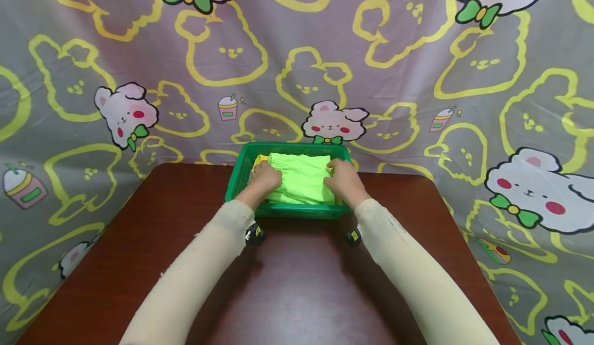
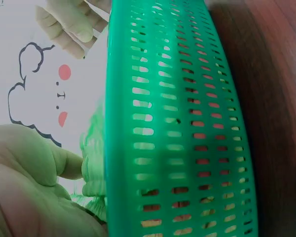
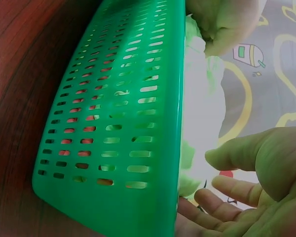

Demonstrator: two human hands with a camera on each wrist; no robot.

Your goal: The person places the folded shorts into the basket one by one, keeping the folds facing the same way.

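Note:
A folded lime-green garment [image 1: 301, 177] with a gathered, elastic-looking edge on its left lies in a green plastic basket [image 1: 297, 211]. Yellow fabric [image 1: 258, 160] peeks out under its left side. At the gathered edge, my left hand [image 1: 265, 177] pinches the cloth; in the left wrist view its thumb presses onto the folds [image 2: 92, 168], while the rim hides its fingertips. My right hand [image 1: 344, 181] is at the garment's right edge. In the right wrist view, the right thumb and fingers [image 3: 227, 205] are spread apart beside the cloth, gripping nothing.
The basket stands at the far edge of a dark red-brown table [image 1: 297, 283], against a grey curtain [image 1: 394, 51] with cartoon prints. Through the basket's slotted wall, reddish and yellowish contents show. Both forearms wear cream sleeves [image 1: 195, 273], with small dark devices [image 1: 254, 234] under the wrists.

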